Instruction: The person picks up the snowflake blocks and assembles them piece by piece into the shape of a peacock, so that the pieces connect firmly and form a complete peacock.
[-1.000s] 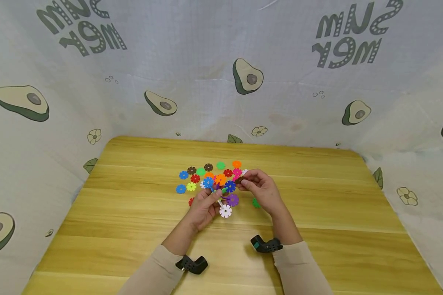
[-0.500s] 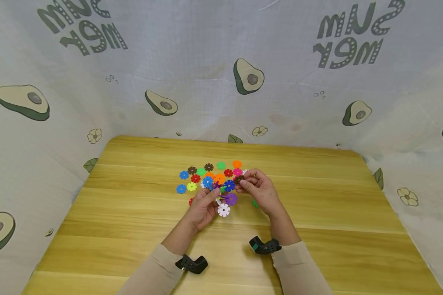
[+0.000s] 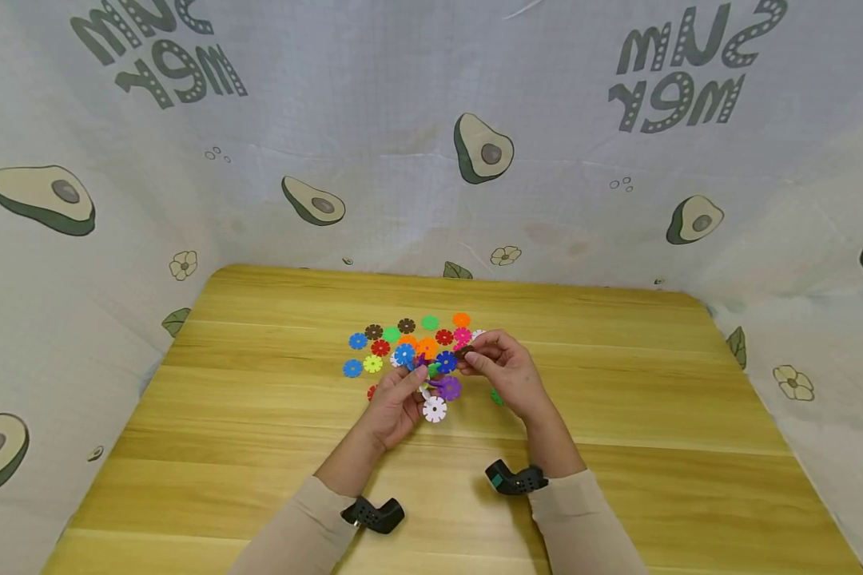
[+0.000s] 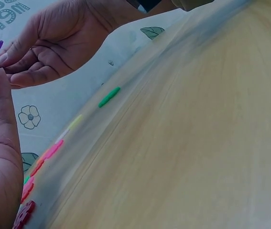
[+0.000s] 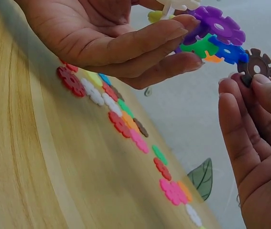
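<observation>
My left hand [image 3: 397,409] grips a cluster of notched plastic snowflake discs joined edge to edge, held above the table. Out of that cluster stick a white disc [image 3: 435,410], a purple disc [image 5: 221,26], a dark blue disc [image 3: 446,362], a lighter blue disc [image 3: 404,354] and an orange disc [image 3: 427,348]. A brown disc [image 5: 261,63] is pinched between thumb and fingers of my right hand [image 3: 507,371]. In the right wrist view its edge meets the dark blue disc's rim. My left fingers cover the middle of the cluster.
Behind the hands, loose discs in several colours lie spread on the wooden table [image 3: 618,399], among them a yellow disc [image 3: 372,364] and a red disc [image 3: 380,348]. One green disc [image 3: 498,397] lies beneath the right wrist. A printed curtain [image 3: 403,160] hangs behind the table.
My right hand has brought the brown disc slightly left to the dark blue disc and tilted it, first face-on, now flatter. The cluster has shifted a little left.
</observation>
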### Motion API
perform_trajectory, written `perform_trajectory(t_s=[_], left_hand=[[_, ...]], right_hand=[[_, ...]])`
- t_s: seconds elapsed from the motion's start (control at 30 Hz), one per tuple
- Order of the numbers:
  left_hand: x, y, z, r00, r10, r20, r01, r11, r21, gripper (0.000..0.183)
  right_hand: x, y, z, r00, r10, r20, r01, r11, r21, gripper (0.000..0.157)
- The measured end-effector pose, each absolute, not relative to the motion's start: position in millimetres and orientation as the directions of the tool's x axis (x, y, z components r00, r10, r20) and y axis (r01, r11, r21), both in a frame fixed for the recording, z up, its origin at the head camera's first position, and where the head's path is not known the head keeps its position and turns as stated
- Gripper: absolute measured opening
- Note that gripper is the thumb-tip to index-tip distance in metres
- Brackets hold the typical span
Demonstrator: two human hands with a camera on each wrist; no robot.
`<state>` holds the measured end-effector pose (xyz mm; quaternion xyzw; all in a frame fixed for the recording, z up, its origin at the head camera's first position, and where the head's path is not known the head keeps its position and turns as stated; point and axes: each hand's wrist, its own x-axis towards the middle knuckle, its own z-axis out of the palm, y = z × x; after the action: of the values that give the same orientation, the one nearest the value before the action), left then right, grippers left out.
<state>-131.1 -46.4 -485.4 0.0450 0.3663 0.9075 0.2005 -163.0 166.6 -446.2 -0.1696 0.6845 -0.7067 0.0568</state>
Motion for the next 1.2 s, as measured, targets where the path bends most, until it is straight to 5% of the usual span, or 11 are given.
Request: perform_trajectory(t_s=[0.6, 0.83, 0.97, 1.1, 1.2], left_hand=[[-130.0, -47.6, -484.2, -0.922, 0.375, -0.096, -0.306, -0.555, 0.774, 0.013], [-131.4, -44.6, -485.3, -0.964, 0.239, -0.113, -0.228, -0.532, 0.816, 0.015], [-132.0, -43.8, -485.7, -0.976, 0.171, -0.133, -0.208, -0.564, 0.799, 0.037], [-133.3, -43.1, -486.0, -0.977, 0.156, -0.145, -0.21, -0.589, 0.78, 0.068], [-134.6, -41.8, -487.0, -0.979, 0.131, -0.155, -0.203, -0.582, 0.788, 0.063]], right_hand=[[-164.7, 166.0, -446.0, -0.947, -0.295, 0.127, -0.159, 0.088, -0.983, 0.017], [-172.5, 172.9, -465.1, -0.995, -0.088, 0.055, -0.09, 0.469, -0.878, 0.027], [-173.4, 168.3, -478.0, -0.984, -0.172, 0.045, -0.154, 0.7, -0.697, 0.034], [-173.0, 161.2, -482.7, -0.974, -0.22, 0.062, -0.211, 0.765, -0.609, 0.035], [-172.6, 158.1, -483.3, -0.978, -0.19, 0.089, -0.205, 0.772, -0.601, 0.03]])
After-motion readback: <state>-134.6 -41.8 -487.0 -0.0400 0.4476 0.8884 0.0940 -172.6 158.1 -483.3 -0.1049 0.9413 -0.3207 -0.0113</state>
